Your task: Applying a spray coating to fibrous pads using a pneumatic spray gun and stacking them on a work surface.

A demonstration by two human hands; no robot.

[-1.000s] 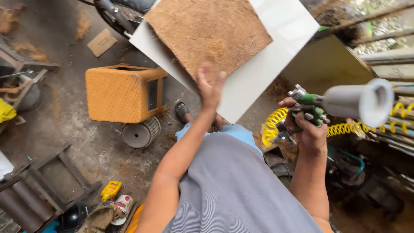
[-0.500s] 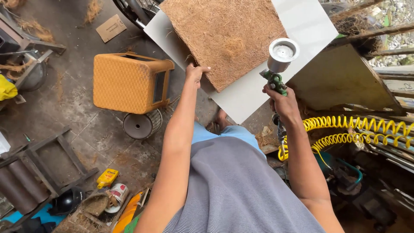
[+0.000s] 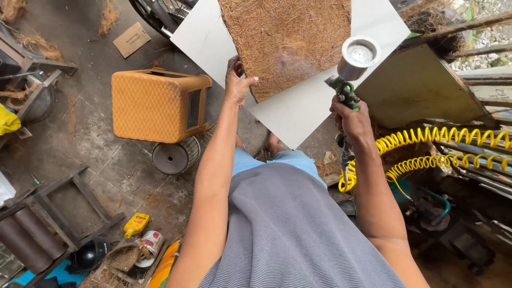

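The square brown mat of coarse coconut fibre (image 3: 285, 42) is lying on a large pale grey flat board (image 3: 298, 114), which is serving as the surface and is standing tilted above the floor. The mat is looking light, springy and rough, likely to shed loose strands, so pinching it at an edge or corner seems the safest hold; it would probably flex rather than break. Its weave is looking dense, with a darker, damp-looking patch near the lower middle.

The left hand (image 3: 237, 82) is gripping the mat's lower left corner, its fingers (image 3: 249, 81) clamped over the edge against the board. The right hand (image 3: 352, 120) is holding a green spray gun with a shiny metal cup (image 3: 354, 61), fingers wrapped tight around the handle, nozzle pointing at the mat. A coiled yellow air hose (image 3: 442, 141) is trailing off to the right. An orange woven plastic stool (image 3: 157, 104) is lying tipped on the dirty concrete floor (image 3: 96, 144) at the left.
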